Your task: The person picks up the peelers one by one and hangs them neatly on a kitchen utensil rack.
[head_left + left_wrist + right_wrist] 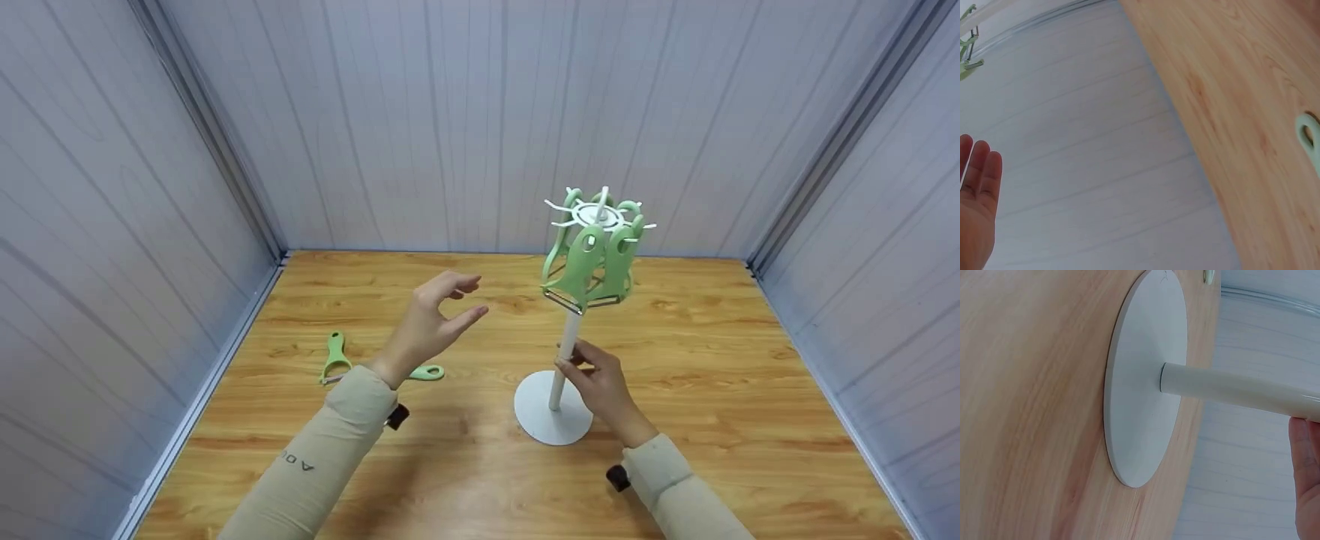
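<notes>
A white rack [553,420] with a round base and a ring of hooks stands on the wooden table. Several green peelers [581,266] hang by their handle holes from its hooks, blades down. My right hand [600,382] pinches the rack's pole [1230,389] low down, between thumb and fingers. To the left of the rack my left hand [431,319] hovers over the table with nothing in it, fingers spread from the thumb. In the left wrist view the left fingers [989,174] are extended. One green peeler [336,360] lies on the table left of the left forearm.
A second green handle [427,373] lies on the table, partly hidden behind the left wrist. Pale panel walls [465,127] enclose the table [712,375] at the back and both sides. The hanging peelers stick out around the top of the rack.
</notes>
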The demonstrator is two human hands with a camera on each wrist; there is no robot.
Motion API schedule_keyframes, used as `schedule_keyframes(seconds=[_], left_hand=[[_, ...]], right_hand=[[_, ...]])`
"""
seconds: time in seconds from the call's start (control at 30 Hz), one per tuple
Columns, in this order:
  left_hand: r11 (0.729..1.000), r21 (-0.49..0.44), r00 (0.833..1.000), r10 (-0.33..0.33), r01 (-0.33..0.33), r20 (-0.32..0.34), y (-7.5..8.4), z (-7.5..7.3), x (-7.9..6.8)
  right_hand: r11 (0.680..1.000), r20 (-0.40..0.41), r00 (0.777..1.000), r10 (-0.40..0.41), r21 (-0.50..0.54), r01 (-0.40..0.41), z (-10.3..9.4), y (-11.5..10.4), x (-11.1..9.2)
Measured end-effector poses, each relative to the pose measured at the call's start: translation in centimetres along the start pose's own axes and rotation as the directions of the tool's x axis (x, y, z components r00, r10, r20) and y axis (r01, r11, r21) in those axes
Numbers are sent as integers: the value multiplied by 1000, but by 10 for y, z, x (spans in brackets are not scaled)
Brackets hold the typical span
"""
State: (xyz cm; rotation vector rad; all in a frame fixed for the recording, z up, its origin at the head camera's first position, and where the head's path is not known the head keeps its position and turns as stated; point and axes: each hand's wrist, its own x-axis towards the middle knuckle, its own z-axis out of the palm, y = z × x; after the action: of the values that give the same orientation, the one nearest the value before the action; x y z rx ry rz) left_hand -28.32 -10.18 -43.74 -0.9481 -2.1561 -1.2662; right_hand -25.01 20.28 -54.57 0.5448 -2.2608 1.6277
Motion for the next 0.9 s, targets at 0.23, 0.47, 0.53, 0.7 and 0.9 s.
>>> schedule_keyframes(seconds=[0.23, 0.47, 0.53, 0.7, 0.9], left_hand=[[996, 36, 995, -80, 78, 61, -9, -11, -15], [993, 61, 986, -110, 104, 122, -19, -17, -28], [992, 68, 984, -114, 105, 139, -22, -18, -33], [987, 92, 971, -150, 135, 188, -28, -19, -44], [977, 121, 951, -199, 174, 236, -37, -22, -56]], right_hand=[[1000, 2, 1000, -2, -3, 2, 0, 1, 0], [1000, -5, 1000, -6, -5, 6, 1, 1, 0], [1000, -10, 1000, -9, -3, 9, 1, 1, -1], [1000, -12, 1000, -20, 8, 20, 1, 1, -1], [999, 0, 999, -36, 23, 36, 1, 1, 0]])
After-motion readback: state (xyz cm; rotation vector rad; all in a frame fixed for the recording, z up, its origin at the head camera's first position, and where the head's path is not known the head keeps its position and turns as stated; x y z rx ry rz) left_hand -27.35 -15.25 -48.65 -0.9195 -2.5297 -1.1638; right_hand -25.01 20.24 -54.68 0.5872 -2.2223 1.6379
